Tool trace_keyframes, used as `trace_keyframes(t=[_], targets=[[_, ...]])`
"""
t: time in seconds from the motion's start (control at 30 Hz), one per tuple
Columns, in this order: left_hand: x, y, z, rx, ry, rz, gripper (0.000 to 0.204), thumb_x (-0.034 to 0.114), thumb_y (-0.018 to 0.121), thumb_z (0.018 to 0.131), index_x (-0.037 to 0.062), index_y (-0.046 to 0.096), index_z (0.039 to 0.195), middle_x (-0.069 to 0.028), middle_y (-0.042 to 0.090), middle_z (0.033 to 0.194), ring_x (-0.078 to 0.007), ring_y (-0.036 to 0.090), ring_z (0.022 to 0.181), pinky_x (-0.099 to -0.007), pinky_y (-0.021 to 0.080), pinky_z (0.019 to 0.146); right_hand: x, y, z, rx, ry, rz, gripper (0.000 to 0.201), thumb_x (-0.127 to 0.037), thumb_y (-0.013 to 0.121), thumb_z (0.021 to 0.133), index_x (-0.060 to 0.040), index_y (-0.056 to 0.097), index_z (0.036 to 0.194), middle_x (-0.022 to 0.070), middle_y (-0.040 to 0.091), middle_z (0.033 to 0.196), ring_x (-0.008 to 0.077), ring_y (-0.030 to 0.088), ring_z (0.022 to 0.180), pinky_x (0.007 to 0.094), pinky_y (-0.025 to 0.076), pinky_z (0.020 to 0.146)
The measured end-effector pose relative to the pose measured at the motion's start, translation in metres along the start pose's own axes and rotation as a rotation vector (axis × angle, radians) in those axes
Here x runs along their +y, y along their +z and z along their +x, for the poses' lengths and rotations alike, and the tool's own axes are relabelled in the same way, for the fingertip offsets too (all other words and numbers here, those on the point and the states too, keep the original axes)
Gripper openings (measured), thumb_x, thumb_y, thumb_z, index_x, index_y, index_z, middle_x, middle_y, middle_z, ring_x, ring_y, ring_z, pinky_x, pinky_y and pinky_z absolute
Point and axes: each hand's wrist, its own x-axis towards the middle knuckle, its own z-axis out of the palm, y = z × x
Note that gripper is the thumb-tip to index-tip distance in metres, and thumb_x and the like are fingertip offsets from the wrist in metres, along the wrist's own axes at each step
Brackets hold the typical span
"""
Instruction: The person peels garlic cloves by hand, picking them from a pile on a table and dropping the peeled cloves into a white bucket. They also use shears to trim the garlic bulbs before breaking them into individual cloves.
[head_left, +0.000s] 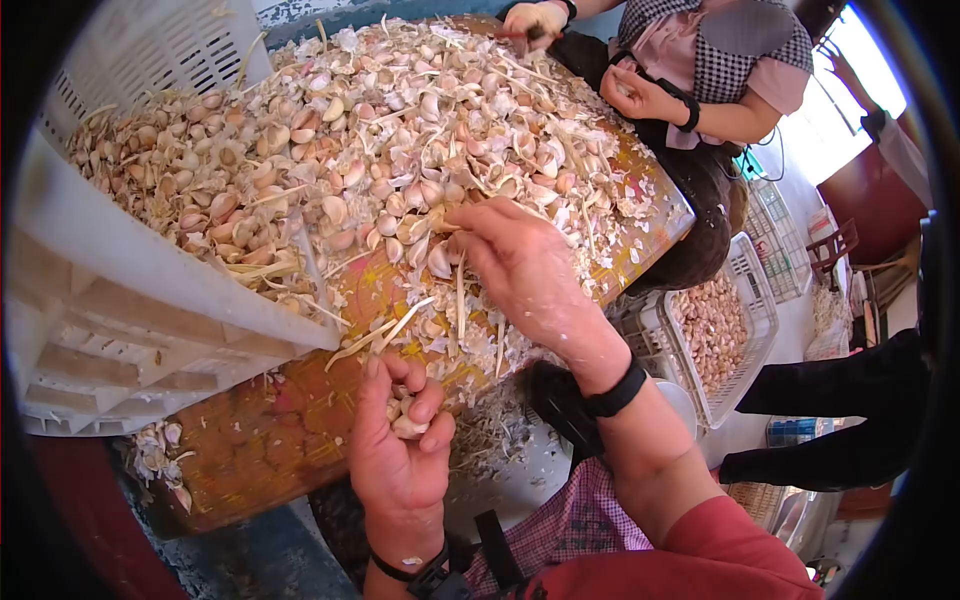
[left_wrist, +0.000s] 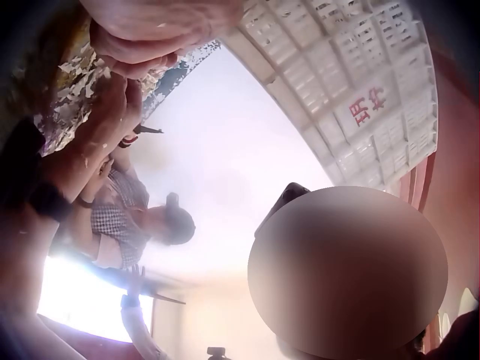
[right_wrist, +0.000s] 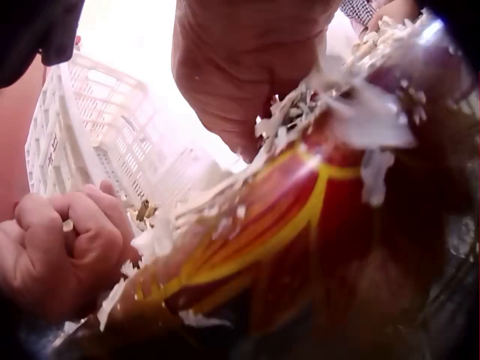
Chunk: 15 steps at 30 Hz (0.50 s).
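A big heap of garlic cloves [head_left: 400, 130] with loose papery skins covers most of the painted table [head_left: 250, 440]. My left hand [head_left: 400, 450] is at the near table edge, palm up, its fingers curled round a few pale garlic cloves [head_left: 408, 418]. Farther in, my right hand [head_left: 530, 275] reaches palm down to the heap's near side. Its bent fingers touch a tan, papery garlic piece [head_left: 438, 220]; I cannot tell whether they pinch it. In the right wrist view the right hand [right_wrist: 251, 67] hangs over the skins, fingertips partly hidden.
A white plastic crate [head_left: 170, 290] lies tipped at the left, garlic spilling from its mouth. Across the table another person's hands [head_left: 640, 95] work at the heap. A basket [head_left: 745, 345] of cloves stands on the floor at the right, near a person's dark trouser legs [head_left: 840, 420].
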Motion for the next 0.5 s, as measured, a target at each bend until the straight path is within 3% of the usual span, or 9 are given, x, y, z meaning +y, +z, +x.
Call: trace_keyframes(t=[0.03, 0.17, 0.3, 0.37, 0.4, 0.43, 0.5], targets=[[-0.001, 0.001, -0.001, 0.027, 0.032, 0.046, 0.022, 0.031, 0.051, 0.099, 0.0097, 0.053, 0.095, -0.0006, 0.048, 0.085, -0.008, 0.043, 0.066, -0.0191, 0.034, 0.045, 0.0, 0.006, 0.0, -0.038, -0.067, -0.085, 0.017, -0.007, 0.061, 0.083, -0.0042, 0.063, 0.099, 0.0142, 0.06, 0.09, 0.0336, 0.062, 0.084, 0.0422, 0.049, 0.073], [-0.002, 0.001, 0.0, 0.042, 0.044, 0.071, 0.022, 0.031, 0.051, 0.099, 0.0092, 0.053, 0.097, -0.0001, 0.046, 0.083, -0.0076, 0.043, 0.065, -0.0192, 0.034, 0.044, 0.002, 0.009, -0.004, -0.107, -0.028, -0.22, 0.013, -0.009, 0.061, 0.083, -0.0043, 0.063, 0.095, 0.0147, 0.059, 0.087, 0.0342, 0.062, 0.084, 0.0433, 0.049, 0.072], [-0.004, 0.005, 0.0, 0.062, 0.144, 0.202, 0.021, 0.03, 0.051, 0.098, 0.009, 0.053, 0.096, 0.0003, 0.045, 0.081, -0.0071, 0.042, 0.063, -0.0187, 0.034, 0.043, 0.003, 0.006, -0.007, -0.032, -0.127, -0.119, 0.01, -0.006, 0.063, 0.081, -0.0031, 0.064, 0.091, 0.0139, 0.06, 0.083, 0.0321, 0.062, 0.077, 0.0395, 0.049, 0.066], [-0.009, 0.009, 0.0, 0.079, 0.207, 0.27, 0.021, 0.029, 0.052, 0.098, 0.0083, 0.053, 0.096, 0.0, 0.044, 0.079, -0.0069, 0.042, 0.062, -0.0186, 0.033, 0.041, -0.01, -0.006, -0.009, -0.014, 0.084, 0.288, 0.007, -0.002, 0.065, 0.079, -0.0017, 0.064, 0.086, 0.0123, 0.06, 0.078, 0.0285, 0.062, 0.07, 0.0344, 0.049, 0.061], [-0.012, 0.011, 0.0, 0.062, 0.268, 0.426, 0.022, 0.03, 0.052, 0.098, 0.0084, 0.052, 0.094, 0.001, 0.044, 0.077, -0.0054, 0.04, 0.059, -0.0179, 0.031, 0.041, -0.019, -0.011, -0.011, -0.034, 0.094, 0.33, 0.008, 0.0, 0.067, 0.078, -0.0013, 0.064, 0.085, 0.0109, 0.06, 0.075, 0.0247, 0.061, 0.067, 0.0309, 0.047, 0.06], [-0.014, 0.013, -0.001, 0.051, 0.328, 0.586, 0.024, 0.031, 0.052, 0.098, 0.0086, 0.051, 0.092, 0.002, 0.044, 0.075, -0.004, 0.038, 0.057, -0.0172, 0.029, 0.042, -0.03, -0.017, -0.013, -0.044, 0.09, 0.337, 0.008, 0.0, 0.067, 0.078, -0.0013, 0.064, 0.085, 0.0109, 0.06, 0.075, 0.0247, 0.061, 0.067, 0.0309, 0.047, 0.06], [-0.021, 0.014, -0.002, 0.015, 0.384, 0.656, 0.024, 0.032, 0.052, 0.099, 0.0086, 0.051, 0.09, 0.0026, 0.044, 0.074, -0.0034, 0.037, 0.055, -0.0169, 0.028, 0.042, -0.049, -0.023, -0.022, -0.119, -0.119, 0.249, 0.008, 0.0, 0.069, 0.08, -0.001, 0.067, 0.088, 0.0066, 0.062, 0.078, 0.0115, 0.06, 0.07, 0.026, 0.047, 0.06]])
